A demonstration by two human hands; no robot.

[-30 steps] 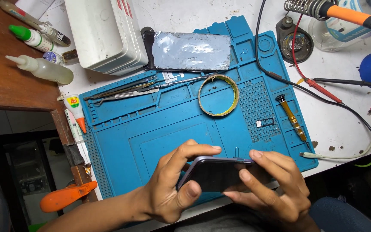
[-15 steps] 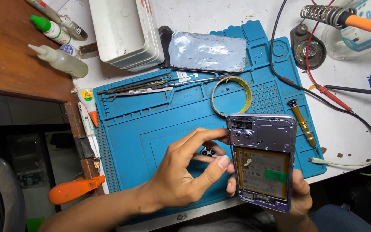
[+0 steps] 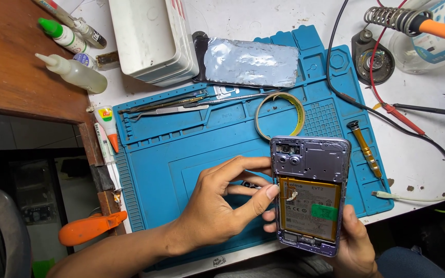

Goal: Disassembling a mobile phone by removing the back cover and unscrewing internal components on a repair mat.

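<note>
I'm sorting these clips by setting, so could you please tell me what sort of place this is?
Most likely a phone repair bench. An opened phone with its battery showing is held over a blue repair mat, tweezers lie on the mat, and a soldering iron rests in its stand.
</note>
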